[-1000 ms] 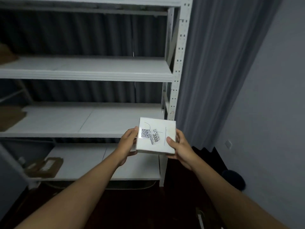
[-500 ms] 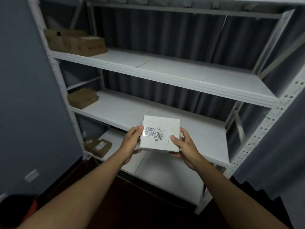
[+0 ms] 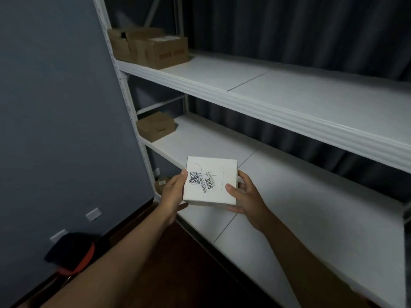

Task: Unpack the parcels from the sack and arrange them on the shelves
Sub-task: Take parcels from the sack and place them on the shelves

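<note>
Left hand (image 3: 172, 192) and right hand (image 3: 244, 196) gripping white parcel (image 3: 210, 181) by opposite sides, hovering level above middle shelf (image 3: 300, 196) at frame centre.

- The white box (image 3: 210, 181) looked like smooth, slightly glossy card.
- The brown boxes (image 3: 161, 52) were matt corrugated cardboard.
- The shelves (image 3: 289, 92) showed smooth white-painted metal.

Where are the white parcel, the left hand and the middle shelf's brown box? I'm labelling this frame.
white parcel (image 3: 211, 181): head view, top face.
left hand (image 3: 172, 192): head view, back of hand.
brown box (image 3: 155, 126): head view, top flap.
</note>
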